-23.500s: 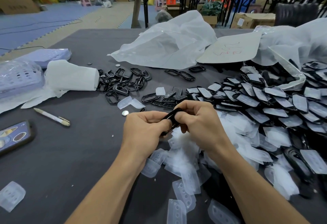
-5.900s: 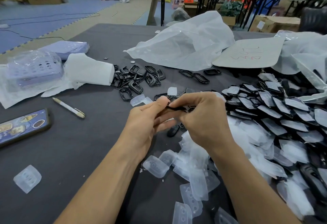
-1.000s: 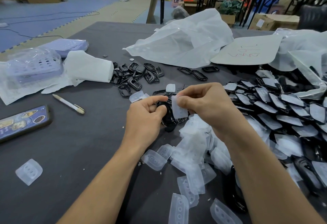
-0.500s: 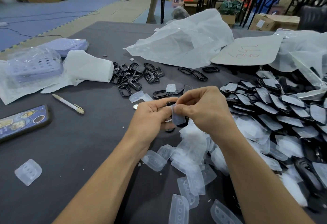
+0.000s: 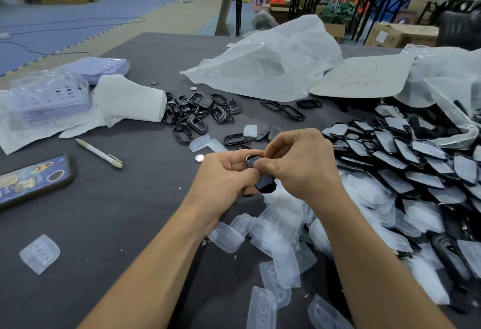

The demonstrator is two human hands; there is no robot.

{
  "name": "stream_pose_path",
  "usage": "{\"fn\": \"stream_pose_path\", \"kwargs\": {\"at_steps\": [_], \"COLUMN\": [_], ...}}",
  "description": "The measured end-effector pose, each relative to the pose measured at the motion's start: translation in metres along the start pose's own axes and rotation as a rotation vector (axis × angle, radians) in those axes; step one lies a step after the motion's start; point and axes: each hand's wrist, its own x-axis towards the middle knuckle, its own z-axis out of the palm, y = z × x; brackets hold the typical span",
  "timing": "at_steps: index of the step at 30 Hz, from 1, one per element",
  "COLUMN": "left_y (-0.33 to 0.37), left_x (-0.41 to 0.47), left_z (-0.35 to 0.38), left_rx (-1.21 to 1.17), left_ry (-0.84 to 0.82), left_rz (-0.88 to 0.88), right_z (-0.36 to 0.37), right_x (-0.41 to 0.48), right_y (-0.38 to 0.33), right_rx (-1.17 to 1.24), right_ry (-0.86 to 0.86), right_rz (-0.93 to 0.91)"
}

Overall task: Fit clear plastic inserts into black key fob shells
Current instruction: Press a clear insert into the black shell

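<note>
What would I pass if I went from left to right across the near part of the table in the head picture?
phone → pen → left hand → shell, held by both hands → right hand → shell pile

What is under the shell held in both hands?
Clear inserts heaped on the table. The left hand and right hand hide the spot directly beneath the shell.

The dark desk [image 5: 109, 224] carries clear inserts [image 5: 276, 227] near, black shells [image 5: 406, 162] right, frames [image 5: 197, 114] far, a pen [image 5: 100, 153] and phone [image 5: 33, 179] left.
</note>
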Motion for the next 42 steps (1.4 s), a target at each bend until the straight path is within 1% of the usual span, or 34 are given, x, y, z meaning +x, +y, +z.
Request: {"fn": "stream_pose_path", "kwargs": {"at_steps": [3,11,14,17,22,27,36,42], "left_y": [-0.0006,0.0024,0.0041,0.0028,0.0018,0.0018,0.0032,0.0032], "left_x": [0.0008,0.003,0.0026,0.0025,0.0039,0.0041,0.0057,0.0056], "left_z": [0.0005,0.0015,0.002,0.0021,-0.0006,-0.0008,-0.0011,-0.0018], "left_rx": [-0.047,-0.113,-0.137,-0.122,-0.07,-0.071,-0.094,-0.107], "left_ry": [0.048,0.167,0.162,0.164,0.259,0.308,0.338,0.341], "left_rz": [-0.017,-0.051,-0.065,-0.066,-0.105,-0.13,-0.14,-0.122], "right_z": [0.0019,0.0024,0.0027,0.0031,0.0021,0.0025,0.002,0.0046], "right_x": [0.002,0.0038,0.0031,0.003,0.0034,0.003,0.002,0.0005], "right_y": [0.0035,0.0076,0.0073,0.0072,0.0079,0.0074,0.0059,0.0039], "right_rx": [0.0,0.147,0.107,0.096,0.065,0.019,0.089,0.079], "right_ry": [-0.015,-0.102,-0.14,-0.131,-0.105,-0.116,-0.19,-0.186], "right_rz": [0.025,0.114,0.097,0.08,0.056,0.039,0.038,0.029]}}
